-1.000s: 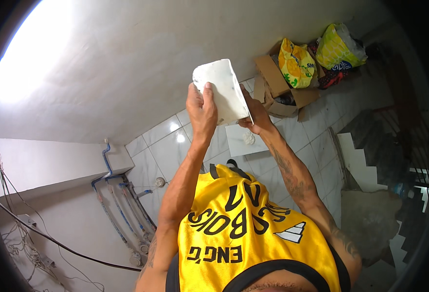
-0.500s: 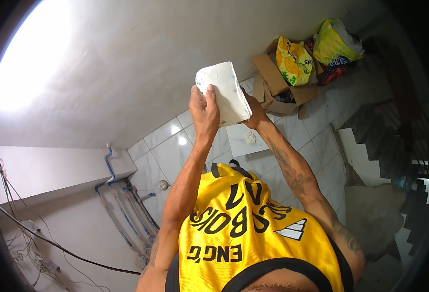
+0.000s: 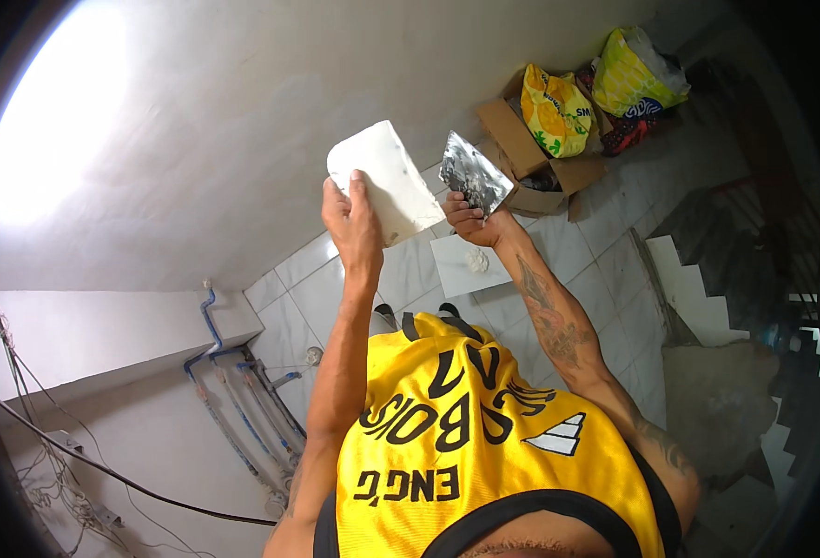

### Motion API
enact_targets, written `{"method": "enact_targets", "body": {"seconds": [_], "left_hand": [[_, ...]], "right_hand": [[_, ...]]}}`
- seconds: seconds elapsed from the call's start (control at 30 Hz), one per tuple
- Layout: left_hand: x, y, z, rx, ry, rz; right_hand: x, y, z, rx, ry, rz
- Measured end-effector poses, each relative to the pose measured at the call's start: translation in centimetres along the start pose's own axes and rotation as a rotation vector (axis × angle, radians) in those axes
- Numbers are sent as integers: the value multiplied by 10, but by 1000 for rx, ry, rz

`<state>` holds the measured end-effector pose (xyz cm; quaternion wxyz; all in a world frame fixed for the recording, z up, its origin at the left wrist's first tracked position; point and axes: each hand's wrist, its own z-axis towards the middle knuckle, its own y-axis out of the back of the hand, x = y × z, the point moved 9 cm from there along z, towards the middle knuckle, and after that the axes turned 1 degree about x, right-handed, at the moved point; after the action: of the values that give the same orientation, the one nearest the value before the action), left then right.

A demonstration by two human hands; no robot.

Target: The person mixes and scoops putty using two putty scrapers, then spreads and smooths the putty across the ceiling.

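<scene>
My left hand (image 3: 352, 223) is closed on a flat white plate (image 3: 393, 181) with one rounded corner and rough edges. Its thumb lies across the plate's face, and the other fingers are behind it. To its right, my right hand (image 3: 477, 223) grips a shiny metal scraper blade (image 3: 477, 174) smeared with pale and dark patches. The fingers curl over the blade's lower edge; whether it has a handle is hidden. Plate and blade are held up apart, in front of the wall (image 3: 243, 139). Below them, a white lump like putty (image 3: 477, 261) sits on a pale square board (image 3: 450, 272) on the floor.
An opened cardboard box (image 3: 512, 139) stands against the wall with a yellow bag (image 3: 556, 112) on it and a green-yellow bag (image 3: 640, 79) beside it. Blue pipes (image 3: 207, 321) and loose cables (image 3: 43, 428) run along the left. Stair steps (image 3: 694, 288) are at the right.
My hands have moved apart: the left one shifted left with the white plate. The blade in my right hand, hidden behind the plate before, now shows.
</scene>
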<state>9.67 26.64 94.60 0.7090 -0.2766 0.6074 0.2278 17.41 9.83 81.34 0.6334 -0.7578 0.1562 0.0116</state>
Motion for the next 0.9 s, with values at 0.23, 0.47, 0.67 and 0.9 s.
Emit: {"method": "enact_targets", "body": {"seconds": [0.23, 0.47, 0.67, 0.9], "left_hand": [[24, -11, -4, 47, 155, -220], [36, -19, -6, 74, 311, -328], [33, -24, 0, 142, 266, -298], [15, -15, 4, 169, 254, -300]], "right_hand": [[-22, -43, -7, 63, 75, -204], [-14, -98, -20, -614, 560, -1343], [14, -93, -26, -533, 611, -1675], [43, -73, -50, -717, 522, -1992]]}}
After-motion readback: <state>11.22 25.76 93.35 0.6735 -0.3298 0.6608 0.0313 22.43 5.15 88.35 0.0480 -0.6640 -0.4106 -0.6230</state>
